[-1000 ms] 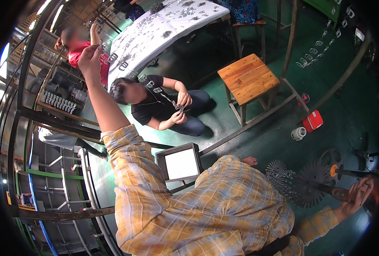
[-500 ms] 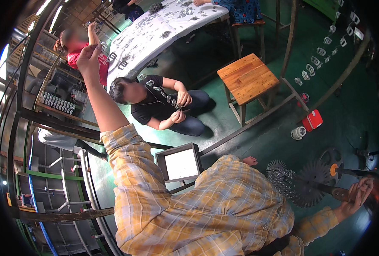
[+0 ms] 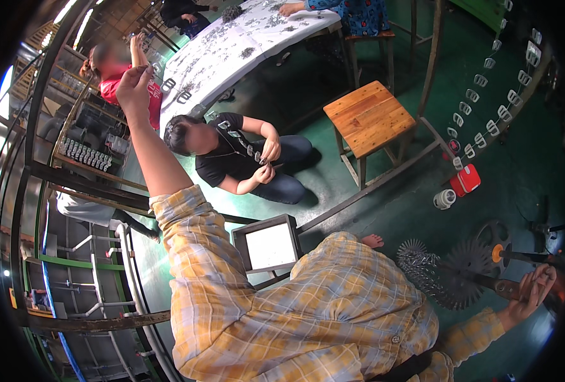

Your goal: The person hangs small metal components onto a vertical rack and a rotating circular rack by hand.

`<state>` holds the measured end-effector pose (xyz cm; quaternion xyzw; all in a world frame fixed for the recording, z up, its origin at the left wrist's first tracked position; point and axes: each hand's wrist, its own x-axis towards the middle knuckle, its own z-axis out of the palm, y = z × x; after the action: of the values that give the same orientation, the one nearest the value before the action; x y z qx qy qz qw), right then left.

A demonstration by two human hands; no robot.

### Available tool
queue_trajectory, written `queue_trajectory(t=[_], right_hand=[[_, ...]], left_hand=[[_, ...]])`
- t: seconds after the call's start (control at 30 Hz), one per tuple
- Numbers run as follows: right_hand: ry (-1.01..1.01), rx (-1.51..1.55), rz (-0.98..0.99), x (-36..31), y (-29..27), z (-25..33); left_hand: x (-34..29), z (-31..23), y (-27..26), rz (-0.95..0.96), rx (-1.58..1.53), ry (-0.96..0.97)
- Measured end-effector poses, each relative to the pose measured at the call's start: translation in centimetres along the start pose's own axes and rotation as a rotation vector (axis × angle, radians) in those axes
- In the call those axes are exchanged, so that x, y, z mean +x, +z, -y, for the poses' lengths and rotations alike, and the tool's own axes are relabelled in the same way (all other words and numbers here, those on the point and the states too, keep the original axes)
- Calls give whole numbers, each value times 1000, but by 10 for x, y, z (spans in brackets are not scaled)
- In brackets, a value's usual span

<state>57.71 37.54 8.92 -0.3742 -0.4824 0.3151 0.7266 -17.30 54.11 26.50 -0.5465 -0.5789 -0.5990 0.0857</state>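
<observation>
My left hand (image 3: 134,87) is raised at the upper left, its fingers pinched together. What they hold, if anything, is too small to make out. Close to it, metal loop pieces (image 3: 168,84) run in a slanting row toward a crouching person (image 3: 222,149), whose hands hold the row's lower end. At the lower right my right hand (image 3: 534,291) has curled fingers beside a brown bar (image 3: 506,289) of a machine; the grip is partly hidden. Several metal loops on a strand (image 3: 472,95) hang in a U shape at the upper right.
A wooden stool (image 3: 370,118) stands right of the crouching person. Metal frame bars (image 3: 91,318) cross the left side. A white-covered table (image 3: 231,54) bears many small metal parts. Toothed discs (image 3: 464,274), a red box (image 3: 466,181) and a white jug (image 3: 444,199) lie right.
The strand of metal loops at the right has swung and now hangs lower in a wider curve. A person at the far table has leaned an arm further over it. My hands have barely moved.
</observation>
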Motion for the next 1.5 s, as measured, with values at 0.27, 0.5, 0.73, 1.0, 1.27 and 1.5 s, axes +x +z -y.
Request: queue_trajectory(t=[0.27,0.5,0.73,1.0,1.27,1.5], right_hand=[[6,52,54,0,-3,-1],[-14,-46,-85,1,11,-1],[-15,-34,-23,1,2,-2],[-37,-38,-49,0,4,-3],[-11,-18,-63,-1,7,0],[46,-51,-30,-5,-11,-3]], left_hand=[[3,-4,3,4,-4,6],[5,-7,6,-4,-12,8],[7,-4,4,-2,14,26],[9,-11,5,-8,36,13],[10,-14,5,-25,13,25],[10,-15,1,-33,25,8]])
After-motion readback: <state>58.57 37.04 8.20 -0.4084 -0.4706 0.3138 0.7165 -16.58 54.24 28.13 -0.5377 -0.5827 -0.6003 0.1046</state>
